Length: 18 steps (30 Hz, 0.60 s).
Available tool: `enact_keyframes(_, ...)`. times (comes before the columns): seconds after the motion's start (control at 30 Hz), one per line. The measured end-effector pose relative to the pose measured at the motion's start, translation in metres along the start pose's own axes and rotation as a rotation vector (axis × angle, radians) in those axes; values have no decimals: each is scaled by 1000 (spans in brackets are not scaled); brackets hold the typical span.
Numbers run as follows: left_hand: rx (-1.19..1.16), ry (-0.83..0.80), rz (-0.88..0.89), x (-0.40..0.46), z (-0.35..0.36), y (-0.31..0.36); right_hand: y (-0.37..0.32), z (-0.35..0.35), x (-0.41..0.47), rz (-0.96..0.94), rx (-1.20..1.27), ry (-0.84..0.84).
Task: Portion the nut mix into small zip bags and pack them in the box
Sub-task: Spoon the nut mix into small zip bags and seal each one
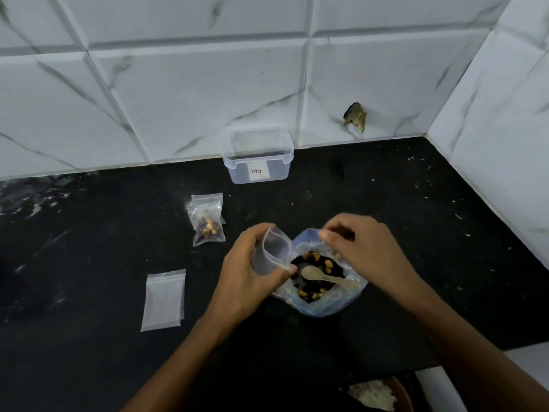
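The nut bag (322, 295) sits open on the black counter (416, 233), near the middle, its mouth spread wide. Inside lies the nut mix (312, 288), with a pale spoon (325, 276) resting on top, bowl to the left and handle to the right.

The left hand (246, 269) grips an empty zip bag (271, 252) just left of the nut bag's mouth, fingers and thumb curled round it, the bag's top pointing up and away. The right hand (365, 251) hovers over the far right edge of the nut bag; its fingers are curled at the rim, but whether they pinch the plastic cannot be told.

To the far left of the hands a filled bag (208, 218) lies on the counter, nuts gathered in its lower half. Nearer and further left lies a flat empty bag (163, 298). At the far side, against the tiled wall (193, 99), stands a clear box (257, 157) without a lid.
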<state>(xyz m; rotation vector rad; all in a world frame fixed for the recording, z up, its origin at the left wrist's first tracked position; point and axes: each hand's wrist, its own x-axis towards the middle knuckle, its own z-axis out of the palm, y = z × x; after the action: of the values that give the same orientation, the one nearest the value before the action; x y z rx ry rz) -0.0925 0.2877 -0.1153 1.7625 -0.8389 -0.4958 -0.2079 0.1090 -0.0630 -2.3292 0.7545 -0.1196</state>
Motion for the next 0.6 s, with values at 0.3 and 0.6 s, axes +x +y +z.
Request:
enact_keyframes(0.3, -30, -259, -156, -29, 2, -26, 57, 47, -7, 10, -653, -337)
enact_keyframes(0.6, -53, -335, -187, -30, 8, -29, 51, 25, -8, -211, -839, -194)
